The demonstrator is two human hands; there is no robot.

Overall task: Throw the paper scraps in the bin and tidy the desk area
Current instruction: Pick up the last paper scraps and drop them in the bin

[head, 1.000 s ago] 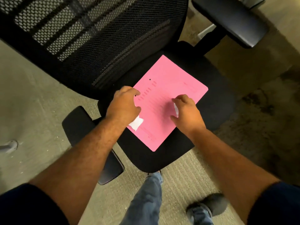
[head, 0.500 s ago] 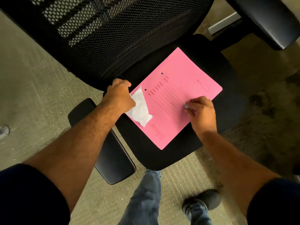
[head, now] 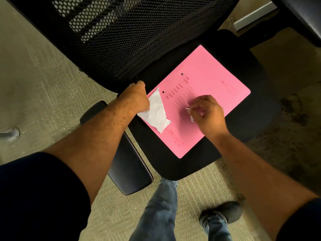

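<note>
Left hand: the left hand (head: 137, 97) is curled closed around one edge of a crumpled white paper scrap (head: 156, 112), which hangs out of the fist over the left corner of the folder.
Right hand: the right hand (head: 207, 113) has its fingertips pressed together, pinching a small white paper bit (head: 188, 108) just above the folder; another speck of white shows under the palm.
Folder: a flat pink card folder with two punched holes and faint printed lines (head: 213, 80) lies tilted on the seat.
Chair: a black office chair with mesh backrest and padded seat (head: 246, 119); its black left armrest (head: 128, 169) sits below the left forearm.
Floor: beige-green carpet (head: 43, 80), with the person's jeans leg and dark shoe at the bottom.
</note>
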